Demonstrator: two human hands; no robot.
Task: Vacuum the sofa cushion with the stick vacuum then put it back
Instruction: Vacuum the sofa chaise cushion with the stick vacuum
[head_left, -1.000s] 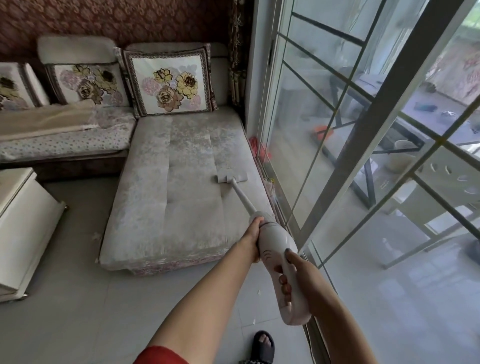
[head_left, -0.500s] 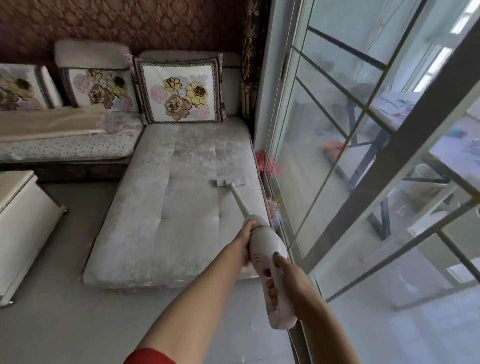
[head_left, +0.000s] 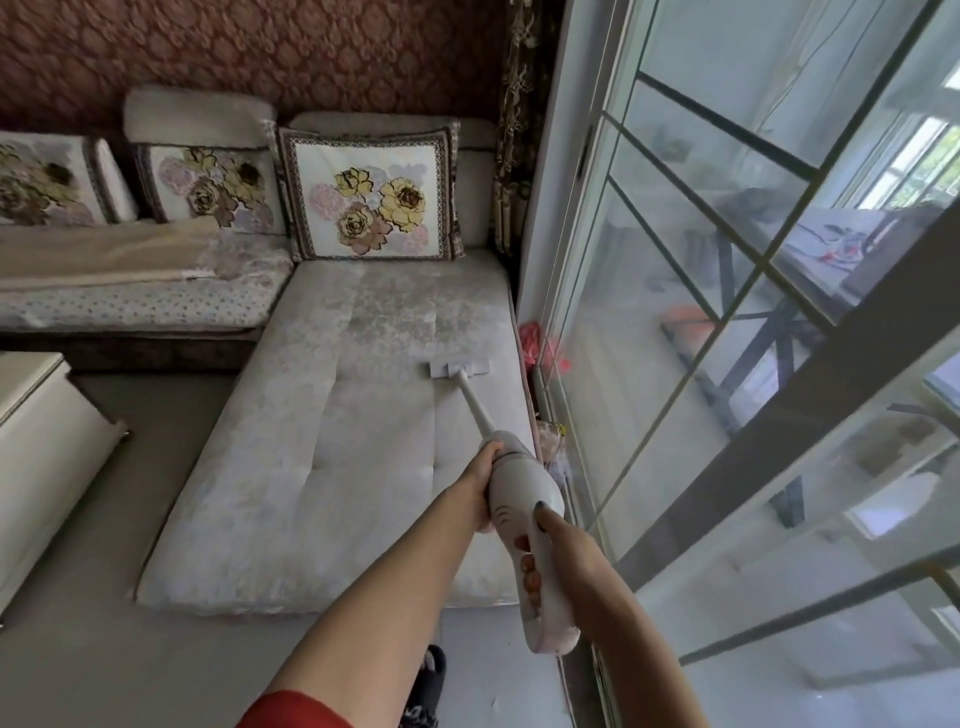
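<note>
A white stick vacuum (head_left: 522, 512) reaches out over the long pale sofa cushion (head_left: 332, 467). Its flat nozzle (head_left: 460, 369) rests on the cushion near the right edge, past the middle. My left hand (head_left: 480, 480) grips the front of the vacuum's body where the tube starts. My right hand (head_left: 550, 545) is wrapped round the handle at the rear, fingers underneath.
A glass sliding door (head_left: 727, 312) runs close along the cushion's right side. Floral pillows (head_left: 369, 202) lean against the back wall. A second sofa section (head_left: 130, 291) lies to the left, and a white cabinet (head_left: 36, 457) stands at the near left. My slippered foot (head_left: 431, 675) is on the grey floor.
The view has shifted closer to the cushion and slightly right. The vacuum's nozzle stays near the cushion's right edge; both hands keep their grip.
</note>
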